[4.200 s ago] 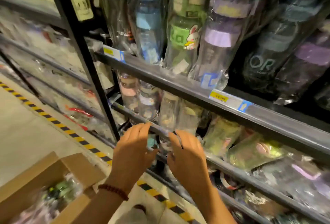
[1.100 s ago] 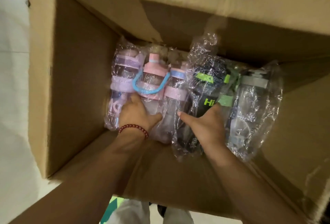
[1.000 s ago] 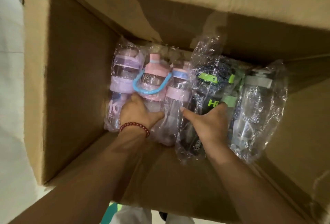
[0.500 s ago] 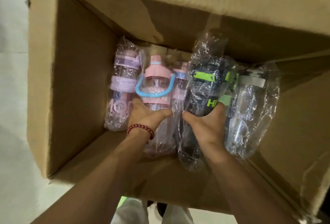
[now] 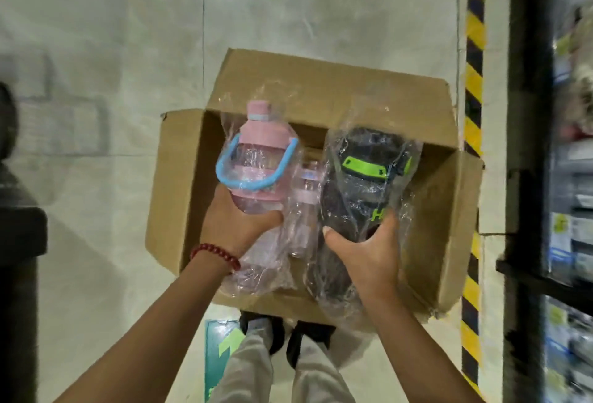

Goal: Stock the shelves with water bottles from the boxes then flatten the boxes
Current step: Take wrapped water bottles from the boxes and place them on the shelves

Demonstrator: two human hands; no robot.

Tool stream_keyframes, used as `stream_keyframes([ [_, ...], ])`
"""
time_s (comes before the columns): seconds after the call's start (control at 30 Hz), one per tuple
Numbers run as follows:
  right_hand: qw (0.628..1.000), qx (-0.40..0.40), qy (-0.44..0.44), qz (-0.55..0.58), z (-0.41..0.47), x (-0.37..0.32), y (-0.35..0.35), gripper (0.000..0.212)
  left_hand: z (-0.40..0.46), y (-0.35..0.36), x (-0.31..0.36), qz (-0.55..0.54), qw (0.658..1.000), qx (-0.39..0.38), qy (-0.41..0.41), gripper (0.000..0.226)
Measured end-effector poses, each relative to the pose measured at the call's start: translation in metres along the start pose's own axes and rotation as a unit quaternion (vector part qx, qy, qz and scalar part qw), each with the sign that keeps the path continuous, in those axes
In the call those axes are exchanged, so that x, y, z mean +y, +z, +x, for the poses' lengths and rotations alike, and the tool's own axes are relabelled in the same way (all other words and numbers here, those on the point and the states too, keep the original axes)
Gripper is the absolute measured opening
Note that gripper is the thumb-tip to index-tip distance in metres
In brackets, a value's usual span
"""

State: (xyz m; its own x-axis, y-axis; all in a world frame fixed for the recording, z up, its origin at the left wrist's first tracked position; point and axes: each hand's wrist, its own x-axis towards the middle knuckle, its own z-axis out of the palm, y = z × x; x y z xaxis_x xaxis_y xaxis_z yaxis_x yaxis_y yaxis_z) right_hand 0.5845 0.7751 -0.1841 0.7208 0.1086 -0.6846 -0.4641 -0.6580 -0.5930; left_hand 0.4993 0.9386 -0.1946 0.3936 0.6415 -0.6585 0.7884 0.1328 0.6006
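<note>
Fingers curled round crinkly-wrapped bottles, left hand (image 5: 236,226) pink bottle (image 5: 256,161), right hand (image 5: 365,251) black bottle (image 5: 362,184)

Shelf rack (image 5: 568,178) at right is motion-blurred and cut by the frame edge, stock unreadable. Black bottle (image 5: 359,184) label shows only a green "H", rest behind right hand (image 5: 369,251). Box (image 5: 179,184) interior mostly hidden behind wrapped bottles. Dark object (image 5: 16,242) at left cropped, unidentifiable.

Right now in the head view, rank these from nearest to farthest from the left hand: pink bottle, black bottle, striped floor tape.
1. Pink bottle: gripped in the left hand.
2. Black bottle: to its right, held by the right hand.
3. Striped floor tape: far right, beside the shelving.
</note>
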Motion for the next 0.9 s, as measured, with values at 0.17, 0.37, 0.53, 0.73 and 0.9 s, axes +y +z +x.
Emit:
stream_keyframes([
  [0.17, 0.997, 0.03, -0.029, 0.06, -0.057, -0.052, -0.055, 0.087, -0.058, -0.029, 0.075, -0.068, 0.996, -0.012, 0.062, 0.087],
  [0.37, 0.988, 0.079, -0.106, 0.082, -0.12, -0.107, -0.124, 0.088, -0.133, -0.064, 0.161, -0.084, 0.986, -0.007, 0.147, 0.079],
  [0.53, 0.977, 0.095, -0.138, 0.129, -0.177, -0.139, -0.168, 0.084, -0.205, -0.095, 0.207, -0.068, 0.976, -0.028, 0.203, 0.059],
  [0.73, 0.971, 0.086, -0.143, 0.17, -0.249, -0.157, -0.21, 0.096, -0.281, -0.118, 0.221, -0.06, 0.968, -0.056, 0.238, 0.066],
  [0.9, 0.967, 0.101, -0.167, 0.165, -0.311, -0.166, -0.247, 0.104, -0.344, -0.134, 0.242, -0.079, 0.954, -0.086, 0.277, 0.06],
])
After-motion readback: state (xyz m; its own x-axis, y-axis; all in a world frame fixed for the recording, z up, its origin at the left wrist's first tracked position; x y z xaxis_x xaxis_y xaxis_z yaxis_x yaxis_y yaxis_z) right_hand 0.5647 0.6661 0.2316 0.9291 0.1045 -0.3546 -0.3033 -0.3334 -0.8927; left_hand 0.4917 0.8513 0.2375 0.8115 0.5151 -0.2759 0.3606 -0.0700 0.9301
